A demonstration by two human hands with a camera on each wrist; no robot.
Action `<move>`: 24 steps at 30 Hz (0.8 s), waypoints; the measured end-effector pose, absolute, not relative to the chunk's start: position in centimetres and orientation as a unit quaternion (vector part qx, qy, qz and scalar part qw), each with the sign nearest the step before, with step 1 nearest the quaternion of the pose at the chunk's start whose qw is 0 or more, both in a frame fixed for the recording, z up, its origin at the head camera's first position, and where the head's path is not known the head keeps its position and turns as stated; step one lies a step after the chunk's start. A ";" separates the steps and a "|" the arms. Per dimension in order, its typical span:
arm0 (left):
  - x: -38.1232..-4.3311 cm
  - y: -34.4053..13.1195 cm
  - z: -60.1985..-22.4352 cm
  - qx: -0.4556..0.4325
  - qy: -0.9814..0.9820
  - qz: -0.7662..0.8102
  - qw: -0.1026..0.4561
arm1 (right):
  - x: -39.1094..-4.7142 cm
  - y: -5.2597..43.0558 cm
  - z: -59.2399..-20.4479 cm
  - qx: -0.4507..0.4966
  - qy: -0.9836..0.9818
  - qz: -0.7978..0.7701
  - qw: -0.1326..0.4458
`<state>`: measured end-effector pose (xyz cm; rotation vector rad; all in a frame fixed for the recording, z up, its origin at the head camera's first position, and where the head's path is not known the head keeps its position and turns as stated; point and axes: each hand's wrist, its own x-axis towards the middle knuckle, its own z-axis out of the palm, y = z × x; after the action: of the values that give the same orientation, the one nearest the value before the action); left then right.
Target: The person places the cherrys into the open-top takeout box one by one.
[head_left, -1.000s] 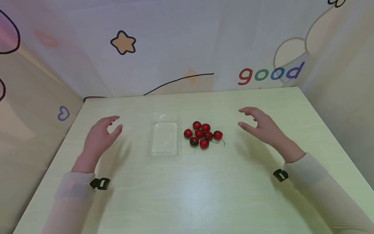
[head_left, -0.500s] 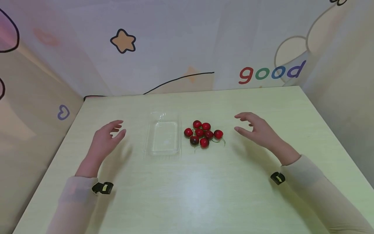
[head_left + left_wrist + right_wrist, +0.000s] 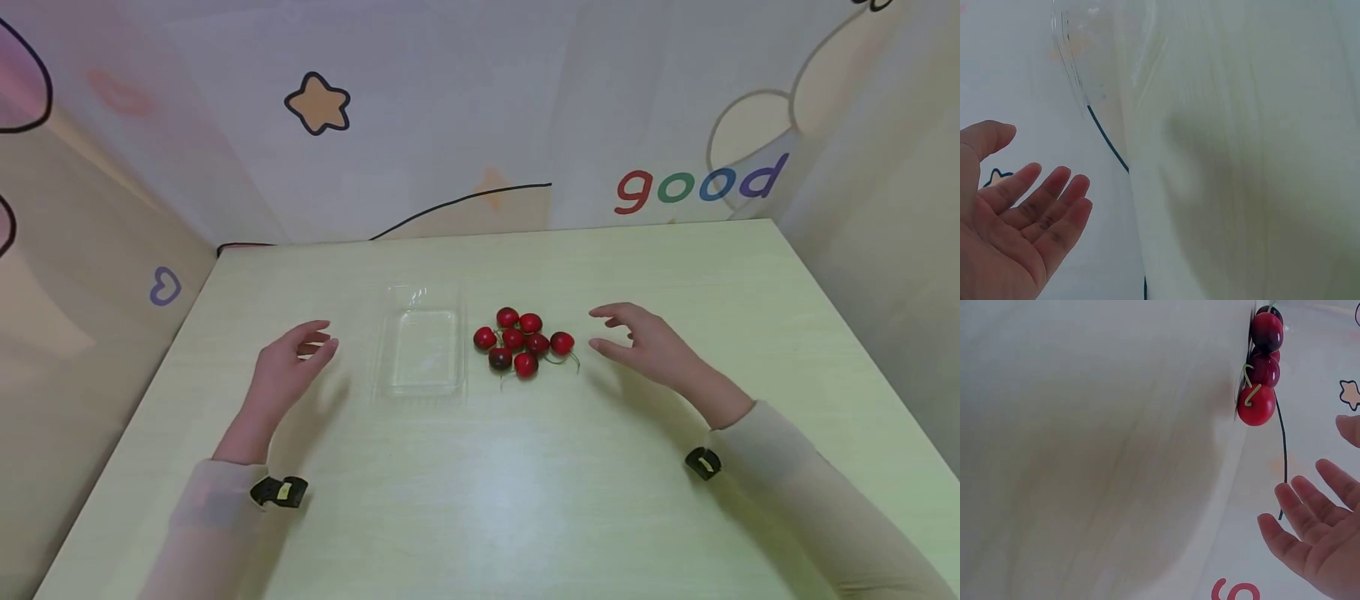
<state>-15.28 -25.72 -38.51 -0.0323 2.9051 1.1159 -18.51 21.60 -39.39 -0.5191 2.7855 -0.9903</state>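
Left hand (image 3: 291,368) and right hand (image 3: 651,342) now nearer frame centre, slightly lower than earlier; both relaxed, part-spread, nothing held. Cherries (image 3: 513,338) on tabletop (image 3: 420,500) near frame centre, clear tray (image 3: 426,354) just left.

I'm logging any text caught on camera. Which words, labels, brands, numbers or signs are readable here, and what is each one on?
"good", in multicoloured letters, on the printed backdrop.
Red lettering, cut off at the bottom of the right wrist view: unreadable alone.
Black wrist devices: yellow patches too small to read.
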 end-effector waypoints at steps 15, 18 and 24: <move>-15.1 -24.3 -39.4 -0.060 0.884 0.461 0.059 | -19.1 20.3 -40.1 -0.165 0.923 -0.326 0.119; -14.9 -24.2 -39.6 -0.057 0.874 0.477 0.071 | -19.2 20.1 -40.3 -0.162 0.924 -0.323 0.127; -14.7 -23.8 -40.0 -0.060 0.861 0.495 0.098 | -19.5 19.6 -40.6 -0.159 0.922 -0.324 0.140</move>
<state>-14.72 -23.81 -39.99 -0.1786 2.5479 1.4659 -19.48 19.55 -40.60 -0.4587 2.6638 -0.9369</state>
